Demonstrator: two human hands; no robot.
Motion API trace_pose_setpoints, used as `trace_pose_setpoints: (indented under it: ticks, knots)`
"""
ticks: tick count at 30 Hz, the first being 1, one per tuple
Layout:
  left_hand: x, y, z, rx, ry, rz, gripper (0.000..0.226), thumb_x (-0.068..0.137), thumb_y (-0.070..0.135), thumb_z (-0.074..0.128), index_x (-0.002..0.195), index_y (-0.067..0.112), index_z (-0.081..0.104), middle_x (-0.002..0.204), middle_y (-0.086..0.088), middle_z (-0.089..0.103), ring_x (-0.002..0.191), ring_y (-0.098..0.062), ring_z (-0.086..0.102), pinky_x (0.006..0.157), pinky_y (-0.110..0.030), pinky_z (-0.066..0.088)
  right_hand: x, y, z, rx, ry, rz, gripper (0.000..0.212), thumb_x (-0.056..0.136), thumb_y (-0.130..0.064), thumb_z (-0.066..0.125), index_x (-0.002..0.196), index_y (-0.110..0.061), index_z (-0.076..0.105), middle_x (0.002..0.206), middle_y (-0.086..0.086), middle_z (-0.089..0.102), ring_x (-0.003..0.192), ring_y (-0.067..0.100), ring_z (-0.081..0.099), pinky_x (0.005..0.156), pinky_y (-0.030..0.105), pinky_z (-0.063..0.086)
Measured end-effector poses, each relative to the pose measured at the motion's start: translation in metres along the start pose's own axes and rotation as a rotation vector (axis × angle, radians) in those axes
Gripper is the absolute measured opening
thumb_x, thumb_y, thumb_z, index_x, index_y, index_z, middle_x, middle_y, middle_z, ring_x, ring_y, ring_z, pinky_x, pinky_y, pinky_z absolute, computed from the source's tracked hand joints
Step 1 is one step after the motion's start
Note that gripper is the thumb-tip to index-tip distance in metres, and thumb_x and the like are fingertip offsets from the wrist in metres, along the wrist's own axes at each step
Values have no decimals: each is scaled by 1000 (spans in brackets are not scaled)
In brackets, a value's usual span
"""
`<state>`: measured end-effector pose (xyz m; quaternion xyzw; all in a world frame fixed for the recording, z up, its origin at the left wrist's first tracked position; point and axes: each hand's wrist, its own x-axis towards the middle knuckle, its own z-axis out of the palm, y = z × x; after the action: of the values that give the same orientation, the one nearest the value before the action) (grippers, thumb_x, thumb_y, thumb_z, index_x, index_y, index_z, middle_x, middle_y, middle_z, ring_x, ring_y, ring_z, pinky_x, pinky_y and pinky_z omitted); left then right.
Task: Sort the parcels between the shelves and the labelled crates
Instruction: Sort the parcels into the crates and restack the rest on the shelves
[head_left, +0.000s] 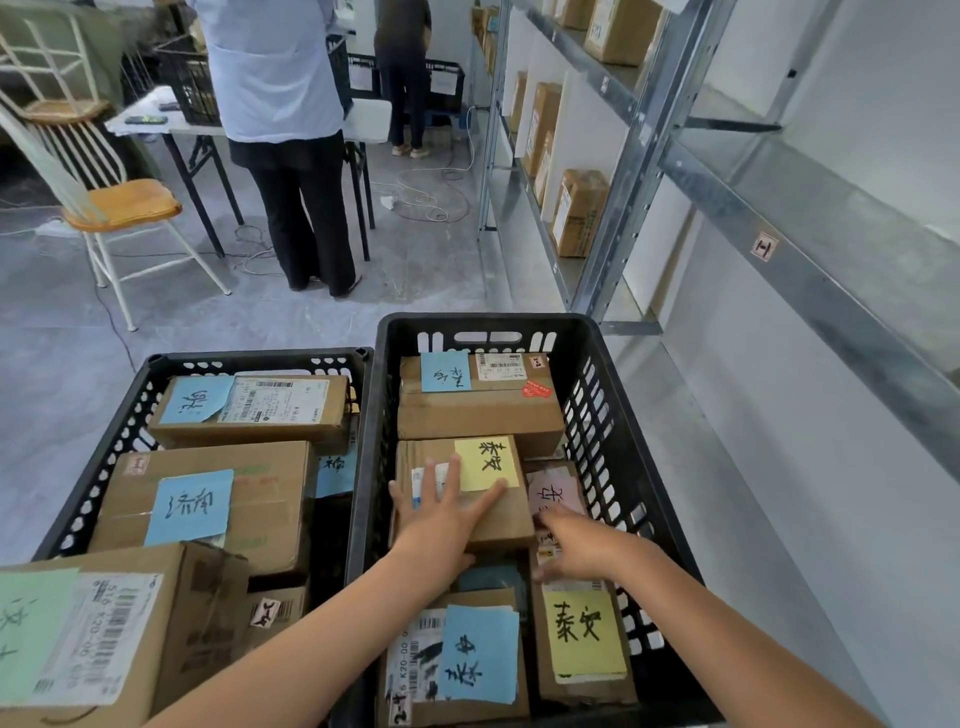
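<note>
left hand (441, 525) flat, fingers spread, pressing yellow-noted parcel (511, 519) beneath it, right hand (576, 545) just beside that parcel, by pink-noted parcel (553, 491), grip unclear, black crate (608, 415) around both

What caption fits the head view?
Left hand flat on a yellow-noted parcel, right hand reaching beside it inside a black crate.

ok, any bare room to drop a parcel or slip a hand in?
Right crate is packed; left hand and right hand are on its parcels. Left crate has a dark gap along its right wall. Near shelf is bare past the post.
</note>
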<state>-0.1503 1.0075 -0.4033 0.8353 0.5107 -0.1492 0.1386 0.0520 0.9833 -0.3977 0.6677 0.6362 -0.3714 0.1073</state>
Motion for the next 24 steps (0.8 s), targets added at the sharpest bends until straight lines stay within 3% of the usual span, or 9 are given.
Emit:
trace_pose_setpoints:
  ticks: [3,6,11,15,17,24]
  knots:
    - [-2,-4,-8,-25,-12,38,97,92,33,66,148,55,-10,164,-6,-19,148,-45,-19,108,-80,2,-3,6,8,133,10,-5,75,79,-32,80,144,-30,42,148,-5,47,134,17,46,106,39,40]
    - [-9,-7,-14,-75,-40,57,91,91,33,66,151,54,1,166,-3,-12,150,-41,-13,110,-78,5,-3,6,2,187,23,-33,74,83,-31,76,147,-30,39,149,-3,48,133,15,48,103,33,44]
    - [-15,-10,-35,-183,26,39,65,93,54,52,151,43,27,164,-3,17,151,-30,15,114,-66,16,-8,-7,-22,258,138,-81,80,90,1,56,154,-38,28,153,-4,39,118,10,51,74,16,44]
    - [-13,-7,-62,-271,278,86,53,99,56,39,144,29,47,156,1,39,145,-20,33,120,-45,24,-21,-24,-44,195,313,-136,60,97,-10,51,151,-31,36,153,-6,41,134,10,43,99,22,39]
    - [-10,-4,-76,-318,321,118,56,101,54,37,145,21,47,156,0,40,145,-19,33,122,-41,22,-30,-29,-55,177,441,-119,52,101,-23,51,151,-28,37,154,-5,41,138,13,42,109,31,39]
    - [-5,11,-105,-314,374,257,63,101,48,43,154,17,28,160,-2,31,148,-19,27,120,-38,24,-69,-32,-68,79,619,-15,52,101,-32,53,150,-23,39,150,-1,46,140,20,41,112,41,39]
